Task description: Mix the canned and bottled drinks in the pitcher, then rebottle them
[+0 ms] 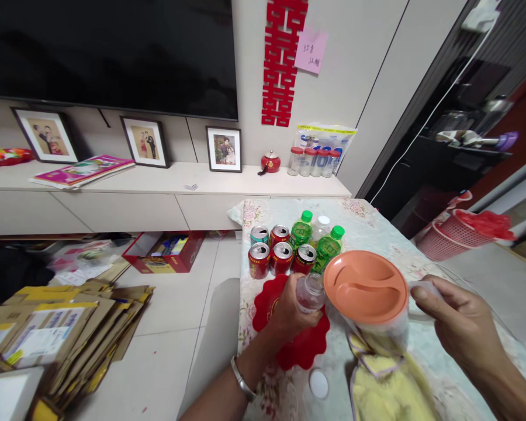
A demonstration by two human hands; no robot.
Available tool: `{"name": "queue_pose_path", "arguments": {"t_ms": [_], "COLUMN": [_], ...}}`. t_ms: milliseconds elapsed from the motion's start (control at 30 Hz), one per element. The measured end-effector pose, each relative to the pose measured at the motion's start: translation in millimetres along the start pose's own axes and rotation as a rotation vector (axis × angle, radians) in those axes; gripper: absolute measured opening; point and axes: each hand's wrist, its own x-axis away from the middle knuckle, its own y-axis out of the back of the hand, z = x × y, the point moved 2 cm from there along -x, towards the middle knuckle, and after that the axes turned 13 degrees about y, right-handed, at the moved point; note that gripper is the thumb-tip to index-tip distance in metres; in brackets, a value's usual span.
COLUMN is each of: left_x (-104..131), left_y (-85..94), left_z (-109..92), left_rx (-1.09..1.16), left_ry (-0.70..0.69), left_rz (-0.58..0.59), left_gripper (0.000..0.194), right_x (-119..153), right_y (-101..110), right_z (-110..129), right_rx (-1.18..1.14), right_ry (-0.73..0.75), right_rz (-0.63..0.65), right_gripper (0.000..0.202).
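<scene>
My left hand point(291, 313) is wrapped round a clear uncapped plastic bottle point(310, 292), above a scalloped red mat point(296, 345). My right hand point(458, 310) grips the handle of a pitcher point(390, 330) with a translucent body and an orange lid point(366, 286). The lid's left edge is right beside the bottle's mouth, and the pitcher looks tipped that way. Whether any liquid flows, I cannot tell. On the flowered tablecloth below lies a white bottle cap point(319, 383). A yellow cloth point(390, 386) lies beneath the pitcher.
Several opened drink cans point(281, 257) and bottles with green caps point(328, 248) stand behind my hands. Against the wall, a low white cabinet point(158, 178) bears photo frames and jars with red lids point(315, 162). Flattened cardboard point(74, 327) lies on the left; a pink basket point(449, 234) stands right.
</scene>
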Motion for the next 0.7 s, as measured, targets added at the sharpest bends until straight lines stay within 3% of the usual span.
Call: {"name": "queue_pose_path", "arguments": {"t_ms": [700], "left_x": [-2.5], "left_y": [-1.8], "left_z": [8.7], "left_rx": [0.04], "left_ry": [-0.048], "left_rz": [0.003], "left_gripper": [0.067], "right_x": [-3.2], "right_y": [2.0], "right_z": [6.4], "right_rx": [0.118], "right_ry": [0.05], "right_rz": [0.033], "right_gripper": [0.048]}}
